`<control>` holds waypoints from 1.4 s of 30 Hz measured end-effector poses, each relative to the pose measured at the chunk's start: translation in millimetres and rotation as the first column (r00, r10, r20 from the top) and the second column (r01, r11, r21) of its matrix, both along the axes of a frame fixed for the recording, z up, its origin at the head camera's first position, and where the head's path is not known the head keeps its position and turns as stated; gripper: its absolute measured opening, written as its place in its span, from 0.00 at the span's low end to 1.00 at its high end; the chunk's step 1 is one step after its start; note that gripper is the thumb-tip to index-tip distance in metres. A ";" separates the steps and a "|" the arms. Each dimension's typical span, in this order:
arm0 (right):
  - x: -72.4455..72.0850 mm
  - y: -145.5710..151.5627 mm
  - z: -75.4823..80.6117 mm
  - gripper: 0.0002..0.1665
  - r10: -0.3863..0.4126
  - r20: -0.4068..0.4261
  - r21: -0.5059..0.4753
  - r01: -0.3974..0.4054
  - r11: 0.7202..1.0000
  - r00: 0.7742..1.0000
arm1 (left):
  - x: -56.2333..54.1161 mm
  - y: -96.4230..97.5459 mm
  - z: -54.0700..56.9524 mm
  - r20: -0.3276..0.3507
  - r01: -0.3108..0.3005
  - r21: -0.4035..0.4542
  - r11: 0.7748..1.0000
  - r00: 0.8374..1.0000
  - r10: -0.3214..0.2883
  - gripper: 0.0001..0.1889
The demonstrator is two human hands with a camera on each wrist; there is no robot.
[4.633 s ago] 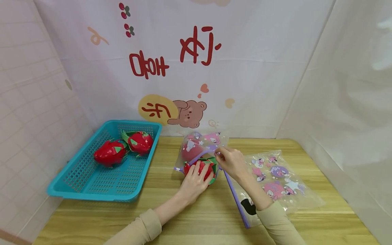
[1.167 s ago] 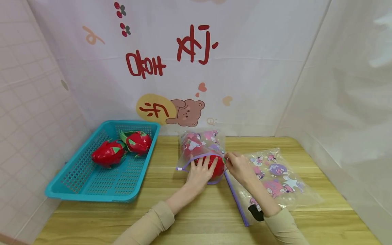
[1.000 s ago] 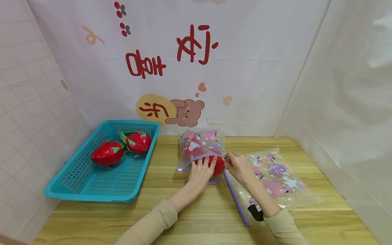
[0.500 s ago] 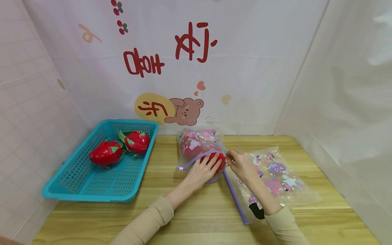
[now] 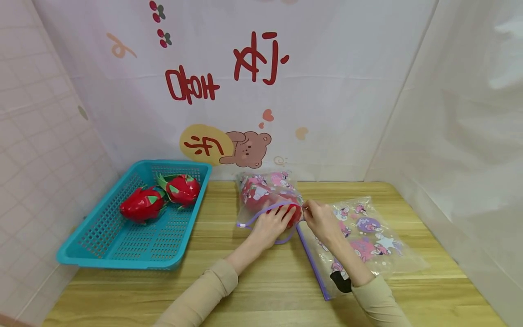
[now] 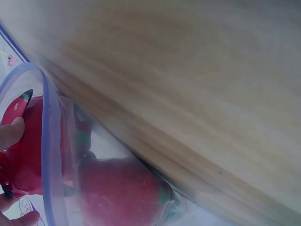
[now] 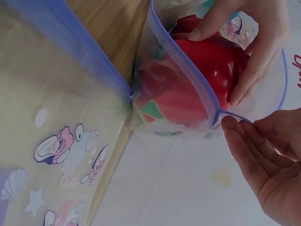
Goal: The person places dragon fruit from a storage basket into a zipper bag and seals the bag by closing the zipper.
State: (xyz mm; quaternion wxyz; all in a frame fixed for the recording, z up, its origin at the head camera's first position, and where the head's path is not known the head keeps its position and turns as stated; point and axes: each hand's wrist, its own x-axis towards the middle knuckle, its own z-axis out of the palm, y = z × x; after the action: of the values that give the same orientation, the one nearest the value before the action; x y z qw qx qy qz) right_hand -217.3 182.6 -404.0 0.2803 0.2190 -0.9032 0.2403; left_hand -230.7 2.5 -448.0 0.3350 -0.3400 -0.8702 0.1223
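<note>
Left hand (image 5: pixel 268 226): gripping a red fruit (image 7: pixel 221 70) in the mouth of the filled bag (image 5: pixel 261 195).
Right hand (image 5: pixel 322 221): pinching the purple rim (image 7: pixel 190 68) of that bag.
Filled bag: on the surface (image 5: pixel 261 290), centre of the frame; second fruit (image 6: pixel 122 188) inside.
Flat bag (image 5: pixel 376 236): lower right.
Basket (image 5: pixel 139 245): lower left, containing two fruits (image 5: pixel 142 205).

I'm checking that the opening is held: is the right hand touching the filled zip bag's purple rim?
Touching: in the right wrist view, the right hand pinches the purple rim of the filled zip bag between its fingertips.
</note>
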 end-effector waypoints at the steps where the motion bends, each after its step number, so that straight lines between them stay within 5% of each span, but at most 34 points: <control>1: 0.3 -0.3 0.4 0.05 0.002 0.004 -0.002 -0.002 1.000 1.000 | -0.6 0.1 0.2 0.013 -0.002 0.004 1.000 1.000 0.002 0.33; 7: 1.4 -1.2 1.7 0.05 0.006 0.016 -0.006 -0.006 1.000 1.000 | -2.5 1.2 -0.7 0.058 -0.015 -0.002 1.000 0.998 0.015 0.36; 24: -1.5 2.2 -0.6 0.06 0.040 -0.055 -0.036 -0.042 0.998 0.998 | -3.4 0.2 -0.8 -0.052 0.031 -0.035 0.999 0.998 -0.032 0.29; 33: -0.3 -1.2 4.2 0.04 0.013 -0.027 -0.057 -0.014 0.998 1.000 | -5.8 2.7 -1.7 -0.034 0.036 0.010 0.999 0.999 -0.036 0.29; 42: 0.2 -3.4 4.1 0.04 -0.017 -0.042 -0.049 0.014 0.999 0.999 | -7.5 7.3 1.3 0.022 -0.031 -0.029 0.999 0.999 0.031 0.36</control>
State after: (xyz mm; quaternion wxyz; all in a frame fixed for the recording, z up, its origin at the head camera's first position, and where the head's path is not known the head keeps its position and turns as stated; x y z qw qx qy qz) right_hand -217.1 179.2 -399.8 0.3066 0.2101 -0.8925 0.2555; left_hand -238.2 9.8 -446.7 0.3183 -0.3326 -0.8772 0.1363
